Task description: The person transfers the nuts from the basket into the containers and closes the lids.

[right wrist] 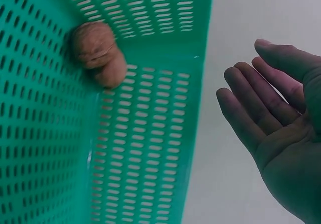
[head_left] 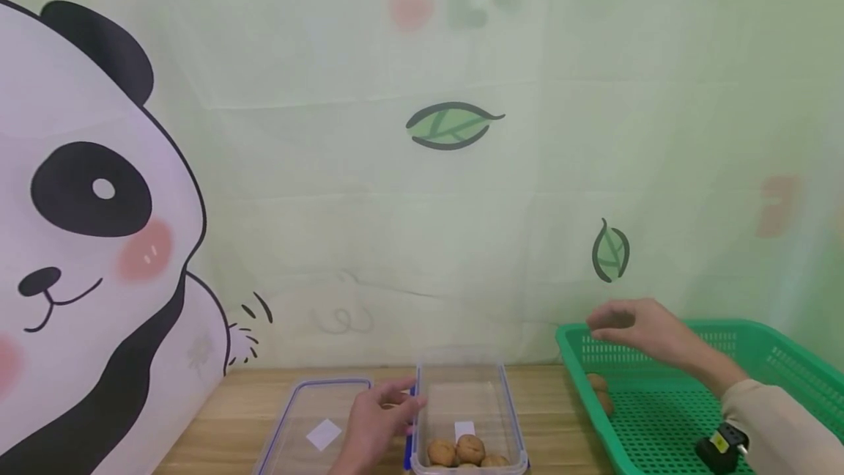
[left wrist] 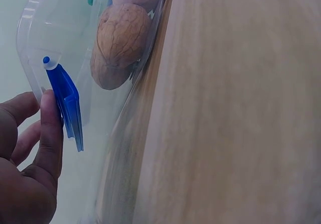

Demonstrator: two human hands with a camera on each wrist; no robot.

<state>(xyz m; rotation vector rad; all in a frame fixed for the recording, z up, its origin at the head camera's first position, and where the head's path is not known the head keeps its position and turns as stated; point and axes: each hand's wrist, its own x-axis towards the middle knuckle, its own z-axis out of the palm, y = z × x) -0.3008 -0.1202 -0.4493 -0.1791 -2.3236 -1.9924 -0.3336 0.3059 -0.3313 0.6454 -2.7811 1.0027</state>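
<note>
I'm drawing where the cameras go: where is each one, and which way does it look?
Head: on the person's head, facing forward and down at the panda picture, clear plastic box and green basket; left hand, right hand and right sleeve show.
Left wrist: on that wrist, facing the box's walnuts and blue latch; left fingers show.
Right wrist: on that wrist, facing the basket; right hand shows.
Shared: head and right wrist both see the basket walnuts.

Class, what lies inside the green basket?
Two walnuts show near one wall of the green basket; the right sleeve covers part, so anything behind it cannot be seen.
</note>
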